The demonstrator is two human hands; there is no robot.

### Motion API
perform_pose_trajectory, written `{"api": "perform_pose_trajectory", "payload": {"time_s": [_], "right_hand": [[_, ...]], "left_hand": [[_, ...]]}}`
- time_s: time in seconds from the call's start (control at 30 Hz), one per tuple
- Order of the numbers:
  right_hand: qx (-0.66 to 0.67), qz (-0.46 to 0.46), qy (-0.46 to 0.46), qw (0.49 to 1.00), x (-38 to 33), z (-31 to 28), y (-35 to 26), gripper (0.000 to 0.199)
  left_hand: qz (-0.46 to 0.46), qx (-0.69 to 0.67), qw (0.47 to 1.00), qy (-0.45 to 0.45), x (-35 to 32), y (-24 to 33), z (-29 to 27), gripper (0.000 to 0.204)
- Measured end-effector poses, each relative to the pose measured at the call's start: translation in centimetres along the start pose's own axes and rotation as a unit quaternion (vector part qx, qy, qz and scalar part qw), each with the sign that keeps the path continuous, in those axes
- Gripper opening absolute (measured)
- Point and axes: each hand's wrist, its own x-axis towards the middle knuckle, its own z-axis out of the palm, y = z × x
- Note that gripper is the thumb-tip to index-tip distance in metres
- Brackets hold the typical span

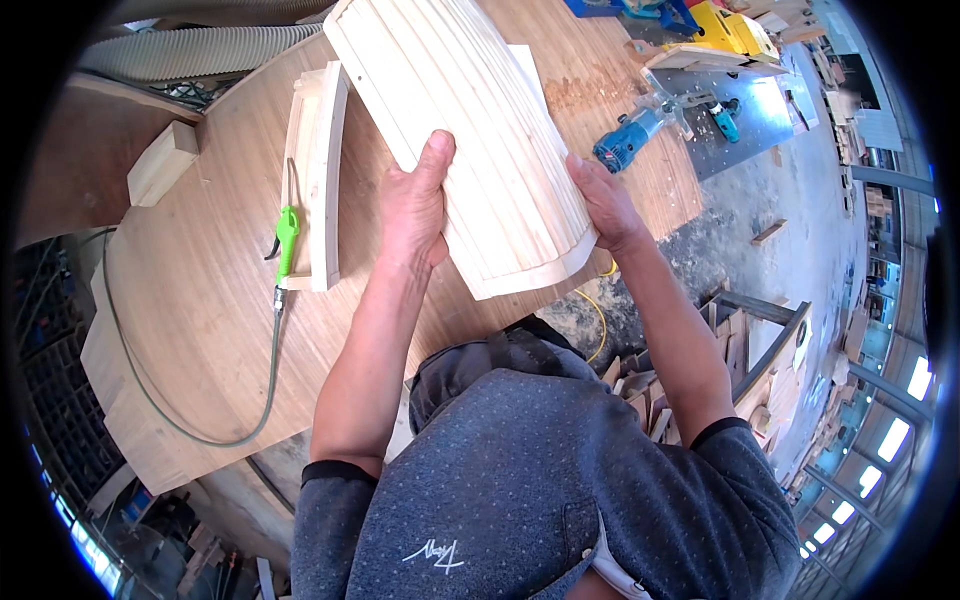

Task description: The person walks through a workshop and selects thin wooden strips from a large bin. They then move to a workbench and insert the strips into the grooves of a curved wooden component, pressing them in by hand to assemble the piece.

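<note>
Both hands grip a curved panel of pale glued wood slats, arched and ribbed lengthwise, above the tabletop: left hand clasps its left edge, right hand its right.

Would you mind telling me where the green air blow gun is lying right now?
In the head view, the green air blow gun lies on the wooden workbench, left of the person's left hand, resting against a curved wooden frame piece.
</note>
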Motion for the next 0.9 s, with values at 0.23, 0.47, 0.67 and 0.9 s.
{"api": "perform_pose_trajectory", "payload": {"time_s": [0.23,0.47,0.67,0.9], "right_hand": [[0.068,0.006,-0.025,0.997,-0.8,0.9,0.1,0.055],[0.077,-0.003,-0.028,0.997,-1.7,1.0,0.8,0.054],[0.087,-0.019,-0.03,0.996,-2.5,1.2,0.7,0.053],[0.093,-0.035,-0.029,0.995,-3.0,1.4,0.4,0.054]], "left_hand": [[-0.018,0.009,1.0,-0.002,-0.9,0.7,0.4,0.069],[-0.021,0.029,0.999,0.002,-1.7,0.6,0.7,0.066],[-0.015,0.039,0.999,-0.01,-2.2,0.8,0.9,0.066],[0.0,0.048,0.998,-0.033,-2.4,1.0,1.3,0.072]]}}
